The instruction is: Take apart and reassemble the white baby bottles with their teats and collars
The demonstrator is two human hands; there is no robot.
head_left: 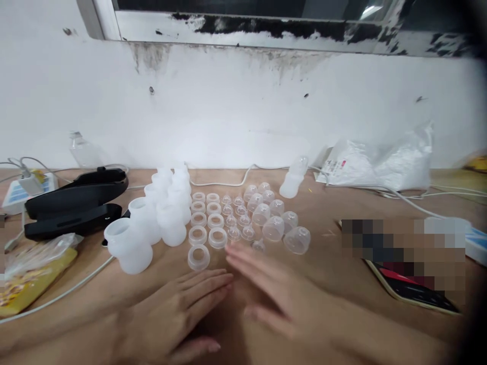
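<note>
My left hand (pixel 186 304) and my right hand (pixel 276 284) are held above the table's near side, fingers stretched out and nothing in them. Ahead of the left hand lie two rows of translucent screw rings (pixel 198 257). Clear bottle teats (pixel 248 232) stand in rows beside them, and the right fingertips come close to the nearest teat (pixel 258 246), partly covering it. Several clear dome caps (pixel 298 240) are grouped to the right of the teats. On the left, frosted white baby bottles (pixel 136 251) without tops stand upright in rows. An assembled baby bottle (pixel 293 177) stands farther back.
A black case (pixel 76 197), a power strip (pixel 28 190) and a yellow packet (pixel 38 276) occupy the left side. White plastic bags (pixel 376 165) rest against the wall. A phone (pixel 414 291) lies at right, partly pixelated over. A white cable (pixel 224 183) runs along the back.
</note>
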